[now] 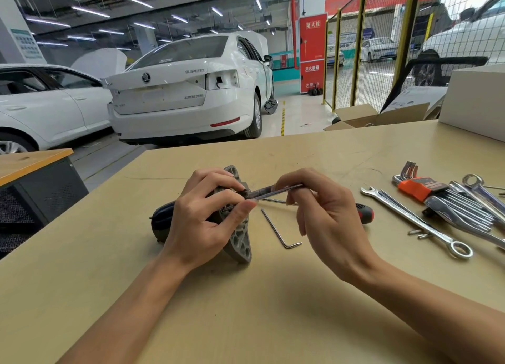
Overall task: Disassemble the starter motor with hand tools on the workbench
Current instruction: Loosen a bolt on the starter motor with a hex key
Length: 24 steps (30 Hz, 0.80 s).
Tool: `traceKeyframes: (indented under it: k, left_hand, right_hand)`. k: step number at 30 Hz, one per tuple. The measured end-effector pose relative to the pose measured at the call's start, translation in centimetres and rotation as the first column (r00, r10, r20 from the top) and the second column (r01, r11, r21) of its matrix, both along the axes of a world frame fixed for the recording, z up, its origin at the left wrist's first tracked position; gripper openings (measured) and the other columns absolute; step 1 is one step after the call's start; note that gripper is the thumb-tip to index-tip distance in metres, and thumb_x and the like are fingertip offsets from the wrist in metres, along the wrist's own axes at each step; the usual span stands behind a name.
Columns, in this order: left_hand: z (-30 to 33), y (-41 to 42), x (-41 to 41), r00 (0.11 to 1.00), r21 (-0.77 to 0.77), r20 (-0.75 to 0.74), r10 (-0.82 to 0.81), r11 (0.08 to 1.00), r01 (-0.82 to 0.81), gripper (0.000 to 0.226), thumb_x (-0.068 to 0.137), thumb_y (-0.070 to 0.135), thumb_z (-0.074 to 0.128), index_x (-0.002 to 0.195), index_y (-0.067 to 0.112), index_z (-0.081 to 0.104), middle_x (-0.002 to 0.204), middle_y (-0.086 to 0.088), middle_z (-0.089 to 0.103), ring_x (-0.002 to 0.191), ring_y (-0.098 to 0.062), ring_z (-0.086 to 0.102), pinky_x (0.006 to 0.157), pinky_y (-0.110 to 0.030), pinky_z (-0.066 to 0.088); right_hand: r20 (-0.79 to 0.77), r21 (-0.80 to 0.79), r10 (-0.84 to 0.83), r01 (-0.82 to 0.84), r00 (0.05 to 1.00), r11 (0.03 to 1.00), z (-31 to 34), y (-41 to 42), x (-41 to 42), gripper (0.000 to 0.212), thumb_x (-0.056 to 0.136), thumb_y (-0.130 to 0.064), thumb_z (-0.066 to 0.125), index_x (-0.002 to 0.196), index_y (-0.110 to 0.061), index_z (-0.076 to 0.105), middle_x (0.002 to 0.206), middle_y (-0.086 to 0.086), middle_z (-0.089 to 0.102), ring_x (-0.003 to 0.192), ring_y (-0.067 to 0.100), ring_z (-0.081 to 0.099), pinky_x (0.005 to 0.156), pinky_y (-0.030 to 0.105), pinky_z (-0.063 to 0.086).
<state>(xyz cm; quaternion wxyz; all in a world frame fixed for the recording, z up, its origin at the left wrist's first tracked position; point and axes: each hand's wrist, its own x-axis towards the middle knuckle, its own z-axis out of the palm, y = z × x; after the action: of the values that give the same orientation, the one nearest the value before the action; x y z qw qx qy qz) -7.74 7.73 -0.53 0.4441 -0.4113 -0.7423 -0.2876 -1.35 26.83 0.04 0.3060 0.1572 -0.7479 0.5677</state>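
Left hand curled around starter motor lying mid-workbench, thumb near tool tip, right hand pinching slim metal tool against motor's end, hex key on bench just beside

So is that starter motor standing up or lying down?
Lying down: the starter motor rests lengthwise on the workbench, steadied by the left hand.

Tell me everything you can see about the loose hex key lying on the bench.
The hex key is a thin, L-shaped rod of bare silvery metal. It lies flat on the tan workbench, long arm running away from the camera, short bend nearest and pointing right. It sits between the starter motor and the right hand, and nothing grips it.
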Motion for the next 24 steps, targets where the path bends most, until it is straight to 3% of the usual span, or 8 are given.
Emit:
traceKeyframes:
  k: [3, 5, 8, 11, 14, 21, 24]
  left_hand:
    - [0.0, 0.0, -0.1, 1.0, 0.004, -0.001, -0.005, 1.0, 0.005, 0.035, 0.093, 0.031, 0.063, 0.075, 0.002, 0.074, 0.089, -0.008, 0.07, 0.095, -0.027, 0.06, 0.087, -0.032, 0.048]
    - [0.0, 0.1, 0.0, 1.0, 0.0, 0.0, -0.001, 1.0, 0.001, 0.032, 0.091, 0.029, 0.065, 0.075, 0.003, 0.074, 0.089, -0.007, 0.07, 0.095, -0.026, 0.06, 0.087, -0.033, 0.048]
    - [0.0, 0.0, 0.0, 1.0, -0.006, -0.002, 0.01, 1.0, -0.01, 0.033, 0.09, 0.031, 0.066, 0.074, 0.004, 0.074, 0.09, -0.006, 0.07, 0.097, -0.024, 0.06, 0.086, -0.033, 0.049]
    - [0.0, 0.0, 0.0, 1.0, -0.012, 0.001, 0.014, 1.0, -0.014, 0.033, 0.09, 0.032, 0.066, 0.074, 0.005, 0.074, 0.091, -0.006, 0.07, 0.097, -0.023, 0.059, 0.086, -0.035, 0.049]
    - [0.0, 0.0, 0.0, 1.0, -0.012, -0.002, 0.018, 1.0, -0.018, 0.032, 0.089, 0.032, 0.067, 0.074, 0.004, 0.073, 0.091, -0.006, 0.07, 0.098, -0.023, 0.059, 0.088, -0.033, 0.048]
    - [0.1, 0.1, 0.1, 1.0, 0.001, 0.003, 0.005, 1.0, -0.005, 0.035, 0.093, 0.031, 0.063, 0.075, 0.003, 0.075, 0.089, -0.007, 0.07, 0.097, -0.024, 0.059, 0.088, -0.032, 0.048]
    - [0.2, 0.1, 0.2, 1.0, 0.004, 0.001, 0.009, 1.0, -0.009, 0.034, 0.092, 0.03, 0.063, 0.075, 0.003, 0.074, 0.088, -0.007, 0.07, 0.096, -0.025, 0.06, 0.087, -0.033, 0.048]
  right_hand:
    - [0.132, -0.129, 0.037, -0.02, 0.991, 0.991, 0.2, -0.2, -0.2, 0.019, 0.102, -0.03, 0.045, 0.098, -0.026, 0.063, 0.066, -0.013, 0.059, 0.052, 0.006, 0.052, 0.052, 0.021, 0.042]
    - [0.224, -0.273, 0.156, -0.092, 0.962, 0.958, 0.5, 0.0, -0.3, 0.04, 0.106, -0.035, 0.037, 0.084, -0.013, 0.062, 0.058, -0.004, 0.053, 0.042, 0.01, 0.044, 0.042, 0.022, 0.035]
    - [0.287, -0.358, 0.279, -0.168, 0.916, 0.918, 1.0, 0.2, -0.2, 0.057, 0.104, -0.042, 0.035, 0.061, -0.01, 0.055, 0.048, 0.002, 0.041, 0.041, 0.015, 0.038, 0.038, 0.019, 0.032]
    - [0.23, -0.262, 0.255, -0.192, 0.939, 0.946, 0.7, -0.1, -0.1, 0.052, 0.1, -0.042, 0.045, 0.054, -0.018, 0.044, 0.048, -0.005, 0.035, 0.044, 0.014, 0.034, 0.041, 0.024, 0.033]
    - [0.114, -0.128, 0.154, -0.139, 0.981, 0.982, 0.2, -0.3, -0.1, 0.046, 0.099, -0.04, 0.048, 0.057, -0.023, 0.043, 0.051, -0.01, 0.037, 0.049, 0.015, 0.034, 0.049, 0.04, 0.031]
    - [-0.004, 0.01, 0.079, -0.079, 0.997, 0.997, -0.1, -0.3, -0.1, 0.025, 0.095, -0.043, 0.048, 0.081, -0.024, 0.057, 0.06, -0.011, 0.055, 0.047, 0.006, 0.048, 0.05, 0.019, 0.035]
    - [0.01, -0.012, 0.106, -0.106, 0.994, 0.994, -0.2, -0.2, 0.0, 0.022, 0.094, -0.044, 0.051, 0.084, -0.026, 0.058, 0.063, -0.01, 0.057, 0.046, 0.006, 0.046, 0.049, 0.021, 0.036]
